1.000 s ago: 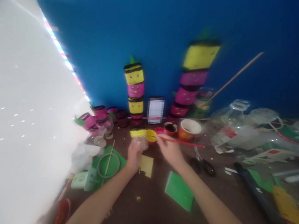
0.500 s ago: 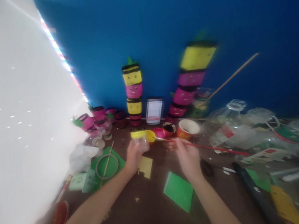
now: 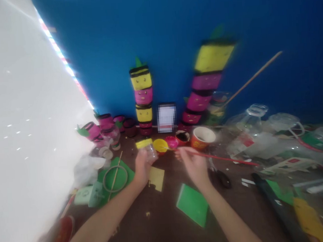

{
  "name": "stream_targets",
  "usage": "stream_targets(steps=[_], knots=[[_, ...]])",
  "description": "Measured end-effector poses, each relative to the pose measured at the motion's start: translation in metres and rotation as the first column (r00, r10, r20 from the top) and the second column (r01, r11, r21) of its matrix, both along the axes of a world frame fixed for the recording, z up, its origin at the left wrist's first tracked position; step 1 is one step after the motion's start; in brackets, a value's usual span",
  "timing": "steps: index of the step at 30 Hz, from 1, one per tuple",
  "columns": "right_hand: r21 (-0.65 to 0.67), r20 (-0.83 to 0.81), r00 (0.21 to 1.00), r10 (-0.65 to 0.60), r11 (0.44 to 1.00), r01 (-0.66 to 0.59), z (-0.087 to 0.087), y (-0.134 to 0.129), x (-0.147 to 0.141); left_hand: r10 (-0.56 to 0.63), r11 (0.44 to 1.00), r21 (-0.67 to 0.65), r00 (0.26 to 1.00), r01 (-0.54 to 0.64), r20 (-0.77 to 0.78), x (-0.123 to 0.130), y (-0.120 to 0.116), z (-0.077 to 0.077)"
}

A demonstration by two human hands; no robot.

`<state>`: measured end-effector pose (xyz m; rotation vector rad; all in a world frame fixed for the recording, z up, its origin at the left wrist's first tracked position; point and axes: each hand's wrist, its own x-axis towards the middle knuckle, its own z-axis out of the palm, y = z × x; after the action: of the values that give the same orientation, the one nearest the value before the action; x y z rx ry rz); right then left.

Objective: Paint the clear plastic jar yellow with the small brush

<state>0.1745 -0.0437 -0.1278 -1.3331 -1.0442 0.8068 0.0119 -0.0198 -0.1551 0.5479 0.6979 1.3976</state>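
My left hand is closed around a small clear jar with a yellow band at its top, tilted to the left. In my right hand is a long red paintbrush, its tip over the yellow paint cup. Beside that cup stand a pink paint cup and a dark paint cup. A larger red and white paper cup is behind my right hand. Below the jar lies a piece of yellow paper.
Decorated yellow and pink stacks stand against the blue wall. Green paper and black scissors lie on the brown table. Clear plastic bottles crowd the right; a tape ring lies on the left.
My right hand and the brush have moved left, bringing the tip over the yellow cup and uncovering the scissors. The jar has tilted and shifted slightly left in my left hand.
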Motion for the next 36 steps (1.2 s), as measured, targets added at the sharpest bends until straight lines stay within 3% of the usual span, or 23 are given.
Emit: stream_targets(steps=[6,11,18,25,31,36], knots=[[0.032,0.298,0.953,0.054,0.997,-0.067,-0.002,0.022,-0.012,-0.001,1.0,-0.015,1.0,0.001,-0.013,0.001,0.001,-0.002],[0.017,0.328,0.94,0.092,0.994,-0.104,-0.001,0.018,-0.012,-0.001,1.0,-0.01,1.0,0.001,-0.018,0.0,0.0,-0.003],[-0.006,-0.017,0.998,-0.061,0.998,0.061,0.011,0.002,-0.004,-0.005,1.0,0.003,1.0,0.005,0.009,0.0,0.0,0.002],[0.026,-0.442,0.892,-0.1,0.992,0.124,0.004,-0.013,0.011,-0.112,0.994,-0.008,0.993,0.112,-0.024,0.0,-0.002,0.003],[0.087,-0.467,0.883,0.038,0.996,0.003,0.003,-0.023,0.016,-0.189,0.981,0.041,0.98,0.192,-0.07,0.0,-0.006,0.003],[0.083,-0.461,0.886,0.05,0.996,-0.013,0.001,-0.027,0.012,-0.21,0.975,0.049,0.973,0.216,-0.097,0.0,-0.008,0.002]])
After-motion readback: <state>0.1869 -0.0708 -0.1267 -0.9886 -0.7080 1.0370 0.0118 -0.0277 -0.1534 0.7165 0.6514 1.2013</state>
